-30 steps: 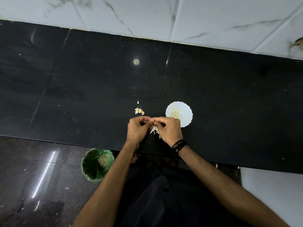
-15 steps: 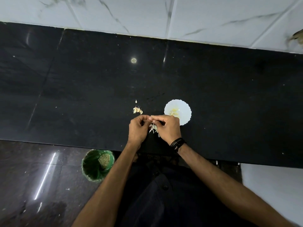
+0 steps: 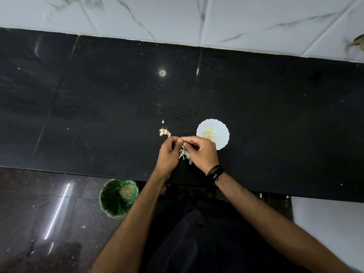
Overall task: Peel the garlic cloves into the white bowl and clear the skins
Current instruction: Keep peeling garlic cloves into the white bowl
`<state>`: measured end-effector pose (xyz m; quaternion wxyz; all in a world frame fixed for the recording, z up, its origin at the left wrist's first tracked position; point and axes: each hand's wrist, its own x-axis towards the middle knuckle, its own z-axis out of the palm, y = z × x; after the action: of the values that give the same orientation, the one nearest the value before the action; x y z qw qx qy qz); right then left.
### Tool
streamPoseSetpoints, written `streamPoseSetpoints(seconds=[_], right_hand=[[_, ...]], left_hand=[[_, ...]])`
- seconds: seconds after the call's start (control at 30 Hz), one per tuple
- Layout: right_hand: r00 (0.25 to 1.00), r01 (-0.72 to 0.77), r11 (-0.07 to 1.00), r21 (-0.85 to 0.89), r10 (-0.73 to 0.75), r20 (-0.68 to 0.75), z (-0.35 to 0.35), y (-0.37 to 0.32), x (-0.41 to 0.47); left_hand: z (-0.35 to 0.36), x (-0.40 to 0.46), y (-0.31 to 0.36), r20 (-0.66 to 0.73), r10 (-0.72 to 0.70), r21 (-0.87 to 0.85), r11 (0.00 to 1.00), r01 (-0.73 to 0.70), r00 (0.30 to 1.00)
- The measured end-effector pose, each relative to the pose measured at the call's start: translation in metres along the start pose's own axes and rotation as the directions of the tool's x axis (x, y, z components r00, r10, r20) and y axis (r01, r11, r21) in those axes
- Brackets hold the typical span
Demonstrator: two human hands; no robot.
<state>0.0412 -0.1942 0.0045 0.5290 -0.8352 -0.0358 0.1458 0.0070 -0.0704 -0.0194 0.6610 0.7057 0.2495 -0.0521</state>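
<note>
Left hand (image 3: pixel 169 152) and right hand (image 3: pixel 202 152) are each keeping a pinching grip on one garlic clove (image 3: pixel 182 138), probably stripping skin, over the skins (image 3: pixel 184 154) beside the white bowl (image 3: pixel 221 129)

Both forearms reaching in from six o'clock, left hand (image 3: pixel 169 152) and right hand (image 3: pixel 201 152) meeting fingertip to fingertip at twelve, fingers curled, pinching something too small to tell.

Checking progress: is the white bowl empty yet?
Not empty: the white bowl holds a few pale peeled cloves near its middle.
</note>
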Motion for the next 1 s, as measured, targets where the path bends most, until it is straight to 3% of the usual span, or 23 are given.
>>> streamPoseSetpoints(seconds=[0.1, 0.27, 0.57, 1.0], right_hand=[[0.998, -0.067, 0.995, 0.078, 0.067, 0.006, -0.002, -0.002, 0.001], [0.999, -0.034, 0.997, 0.064, 0.035, -0.023, -0.006, -0.006, -0.001], [0.996, 0.078, 0.994, -0.071, -0.08, -0.025, -0.013, -0.005, -0.003], [0.999, 0.053, 0.996, -0.074, -0.054, -0.01, -0.014, -0.001, -0.006]], left_hand=[[0.0, -0.002, 0.002, 0.008, 0.024, -0.002, 1.0, -0.024, 1.0], [-0.001, -0.004, 0.003, 0.068, 0.052, 0.029, 0.998, -0.055, 0.996], [-0.004, -0.005, 0.005, 0.129, 0.068, 0.065, 0.995, -0.077, 0.989], [-0.005, -0.006, 0.007, 0.0, 0.088, 0.281, 0.956, -0.084, 0.996]])
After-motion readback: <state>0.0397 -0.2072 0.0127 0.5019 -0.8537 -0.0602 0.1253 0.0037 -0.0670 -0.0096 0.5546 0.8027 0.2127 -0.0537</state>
